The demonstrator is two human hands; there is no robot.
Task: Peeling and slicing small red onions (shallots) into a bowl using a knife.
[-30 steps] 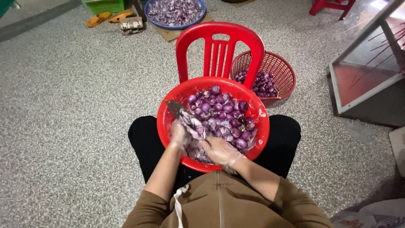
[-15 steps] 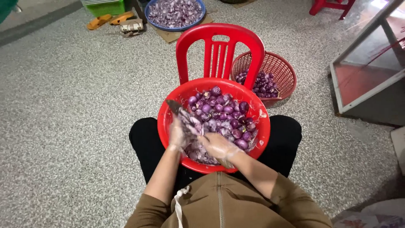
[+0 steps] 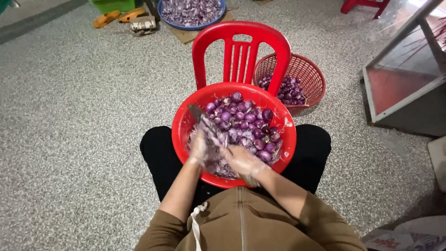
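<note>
A red plastic basin (image 3: 183,125) rests on my lap, filled with small purple shallots (image 3: 244,116) and loose peelings. Both hands, in thin clear gloves, work at the near side of the basin. My right hand (image 3: 242,161) grips a knife (image 3: 199,114) whose grey blade points up and to the left over the basin's rim. My left hand (image 3: 199,147) is blurred and closed around a shallot right under the blade. The shallot itself is mostly hidden by my fingers.
A red plastic chair (image 3: 239,51) stands just beyond the basin. A red mesh basket (image 3: 309,74) with shallots sits to its right. A blue tub (image 3: 193,23) of peelings, sandals (image 3: 107,18) and a green crate lie at the back. A framed panel (image 3: 399,93) leans at right.
My hands have stayed at the near side of the basin, with small shifts of the left hand against the blade. The knife tip holds nearly the same spot.
</note>
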